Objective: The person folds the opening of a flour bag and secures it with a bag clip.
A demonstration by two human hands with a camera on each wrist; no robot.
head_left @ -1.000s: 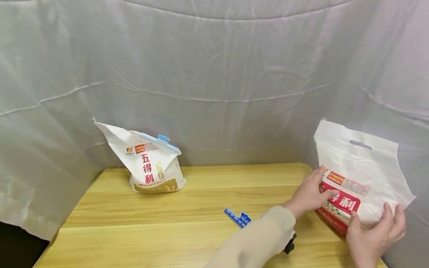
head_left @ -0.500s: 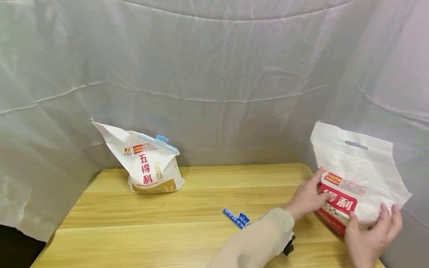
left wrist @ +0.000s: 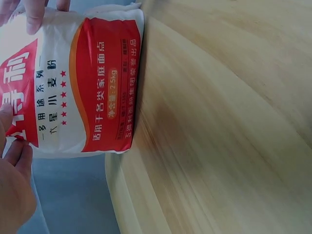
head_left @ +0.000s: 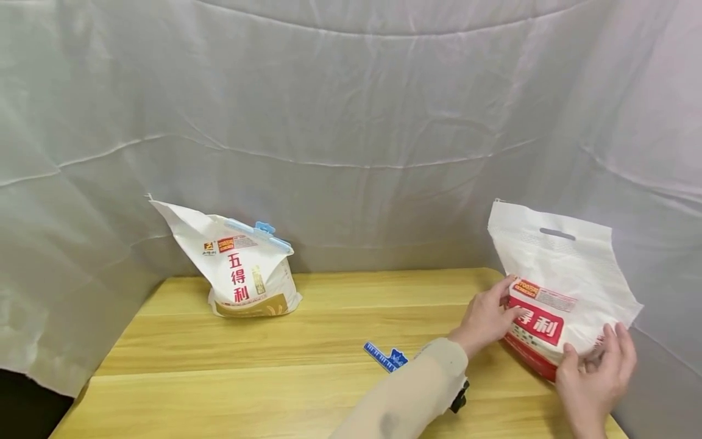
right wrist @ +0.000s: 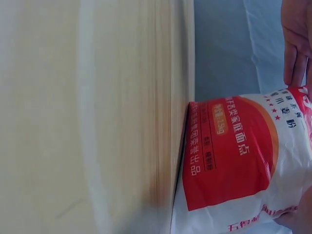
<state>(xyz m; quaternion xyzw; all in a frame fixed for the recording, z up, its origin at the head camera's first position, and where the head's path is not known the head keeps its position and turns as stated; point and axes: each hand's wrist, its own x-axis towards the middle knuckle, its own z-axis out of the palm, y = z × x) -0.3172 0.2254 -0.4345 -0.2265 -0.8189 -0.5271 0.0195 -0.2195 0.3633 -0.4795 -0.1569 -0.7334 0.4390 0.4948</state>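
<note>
A red and white flour bag (head_left: 565,262) stands at the right end of the table, its flat top with a handle slot upright. My left hand (head_left: 485,317) grips its left side, thumb on the front. The right hand (head_left: 595,375) holds the lower right side, fingers partly bent. In the left wrist view, the bag's red lower front (left wrist: 109,87) meets the wood. From the right wrist, the bag (right wrist: 229,151) shows near the table edge, with the left hand (right wrist: 296,46) at its far side. The fingers behind the bag are hidden.
A second flour bag (head_left: 247,268), folded over and held by a light blue clip (head_left: 260,231), stands at the back left. A dark blue clip (head_left: 386,356) lies on the wooden table (head_left: 219,396), beside my left forearm. Grey cloth (head_left: 351,122) hangs behind and at the sides.
Both hands have shifted the flour bag left along the table, mostly in the last half second. The folded bag and the dark blue clip stay in place.
</note>
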